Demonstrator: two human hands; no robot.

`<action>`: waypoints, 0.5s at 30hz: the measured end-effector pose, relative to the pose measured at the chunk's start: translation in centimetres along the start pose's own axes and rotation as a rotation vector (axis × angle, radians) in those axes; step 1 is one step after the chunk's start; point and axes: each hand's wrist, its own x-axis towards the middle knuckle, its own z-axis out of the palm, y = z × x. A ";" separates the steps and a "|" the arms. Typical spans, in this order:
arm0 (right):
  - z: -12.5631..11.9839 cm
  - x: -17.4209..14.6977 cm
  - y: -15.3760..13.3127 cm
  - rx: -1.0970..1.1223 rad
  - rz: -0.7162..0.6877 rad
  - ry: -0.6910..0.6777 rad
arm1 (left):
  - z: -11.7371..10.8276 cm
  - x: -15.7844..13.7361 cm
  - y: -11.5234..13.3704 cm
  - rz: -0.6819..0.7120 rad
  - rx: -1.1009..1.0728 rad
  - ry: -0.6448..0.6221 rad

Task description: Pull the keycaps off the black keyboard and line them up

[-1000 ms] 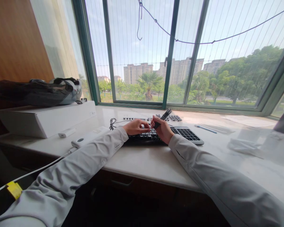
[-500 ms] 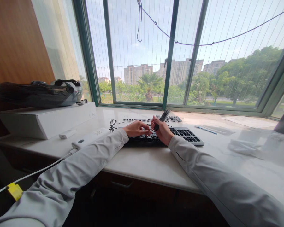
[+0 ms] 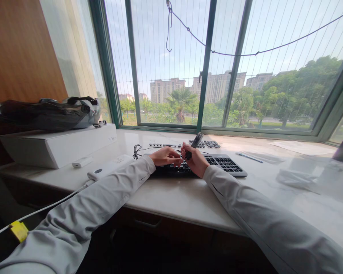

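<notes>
A black keyboard (image 3: 227,163) lies in front of me, its right part showing a grid of squares without keycaps. Wrapped around a dark, slim-handled tool (image 3: 196,141) is my right hand (image 3: 196,161), the handle leaning up and away. The tool's lower end points down toward the keyboard, and its exact kind is unclear. Close beside that end, my left hand (image 3: 166,156) rests over the keyboard's middle, its fingers bent and pressed together. Whatever they pinch is too small to make out. Loose black keycaps (image 3: 205,144) stand in rows behind the keyboard.
A blue pen (image 3: 250,157) and a clear plastic bag (image 3: 295,177) lie to the right. On the left are a white power bank (image 3: 108,167) with a cable, a small white adapter (image 3: 82,162), and a white box (image 3: 74,142) under a dark bag (image 3: 48,114).
The tool in my right hand has tilted slightly, its upper end shifting a little left and down. Both hands stay in nearly the same place over the keyboard.
</notes>
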 end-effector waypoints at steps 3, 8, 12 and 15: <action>0.1 0.2 0.1 0.063 0.038 0.039 | 0.0 0.1 -0.3 0.017 0.000 -0.012; -0.1 0.9 0.6 0.074 0.058 0.117 | -0.2 0.0 -0.2 0.032 -0.009 0.019; -0.1 1.2 1.1 -0.036 0.038 0.191 | -0.4 0.0 0.1 0.026 -0.023 0.025; 0.2 1.2 1.3 -0.099 0.026 0.220 | -0.5 -0.1 0.2 0.030 -0.031 0.012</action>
